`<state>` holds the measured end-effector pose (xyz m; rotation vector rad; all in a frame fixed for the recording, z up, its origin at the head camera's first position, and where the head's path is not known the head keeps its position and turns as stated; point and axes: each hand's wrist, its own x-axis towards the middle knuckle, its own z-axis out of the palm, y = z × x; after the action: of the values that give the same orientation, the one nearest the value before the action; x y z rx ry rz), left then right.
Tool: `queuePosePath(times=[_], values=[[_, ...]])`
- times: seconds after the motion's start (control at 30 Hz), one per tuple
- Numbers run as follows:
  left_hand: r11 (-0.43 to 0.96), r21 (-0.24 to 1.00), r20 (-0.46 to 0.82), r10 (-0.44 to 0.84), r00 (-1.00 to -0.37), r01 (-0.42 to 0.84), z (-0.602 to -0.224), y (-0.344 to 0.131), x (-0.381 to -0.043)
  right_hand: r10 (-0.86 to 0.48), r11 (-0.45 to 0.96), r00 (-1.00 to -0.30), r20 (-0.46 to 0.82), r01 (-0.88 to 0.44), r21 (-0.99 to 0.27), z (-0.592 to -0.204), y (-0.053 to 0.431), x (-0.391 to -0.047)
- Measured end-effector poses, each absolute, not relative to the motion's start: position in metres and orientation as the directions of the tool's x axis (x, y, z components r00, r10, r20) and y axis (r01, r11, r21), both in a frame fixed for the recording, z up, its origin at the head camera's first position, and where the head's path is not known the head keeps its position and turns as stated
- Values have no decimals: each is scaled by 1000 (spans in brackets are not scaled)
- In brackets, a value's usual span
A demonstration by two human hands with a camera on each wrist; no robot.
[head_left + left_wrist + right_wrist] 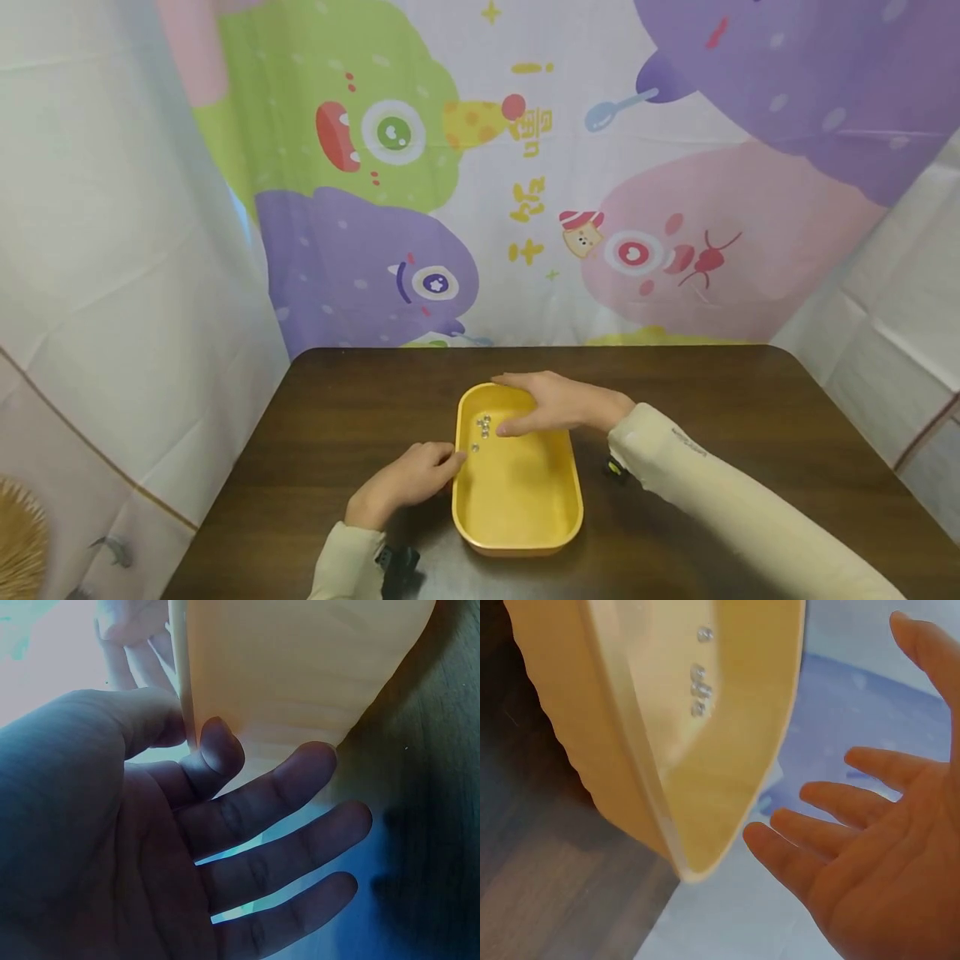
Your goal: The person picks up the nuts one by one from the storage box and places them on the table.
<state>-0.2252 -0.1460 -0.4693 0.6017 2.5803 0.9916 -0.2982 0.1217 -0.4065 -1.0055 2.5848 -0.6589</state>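
A yellow rectangular tray [517,500] with rounded corners lies lengthwise on the table. Several small, clear, shiny bead-like pieces [484,427] are grouped on its floor, toward the far left. My left hand [420,475] pinches the left rim: the thumb reaches over the edge and the index finger [223,750] bends against the outer wall, while the other fingers extend under and beside it. Above the tray's far end is my right hand [558,402], thumb and fingers spread. In the right wrist view its palm faces the tray with nothing held.
The dark wooden table [360,400] surrounds the tray on all sides. Behind it hangs a cloth [525,308] printed with cartoon monsters, and pale cloth [135,250] covers the sides. A tan bristly object [18,542] shows at the lower left.
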Motion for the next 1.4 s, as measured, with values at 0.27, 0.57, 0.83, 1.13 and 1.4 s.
queuePosePath(times=[0.27,0.57,0.83,1.13,1.4], values=[[687,677,-145,477,-867,264,-470,-148,-225,-719,656,-674,-170,-576,-488,-413,105,-297],[682,675,-129,487,-864,283,-472,-149,-225,-714,682,-659,-236,-580,-445,-419,86,-302],[673,677,-117,497,-860,298,-471,-148,-225,-685,722,-660,-307,-563,-402,-421,73,-305],[675,673,-110,496,-861,303,-471,-147,-227,-697,703,-664,-271,-556,-444,-431,65,-307],[673,670,-97,499,-861,315,-471,-146,-227,-693,697,-680,-239,-546,-465,-442,59,-309]])
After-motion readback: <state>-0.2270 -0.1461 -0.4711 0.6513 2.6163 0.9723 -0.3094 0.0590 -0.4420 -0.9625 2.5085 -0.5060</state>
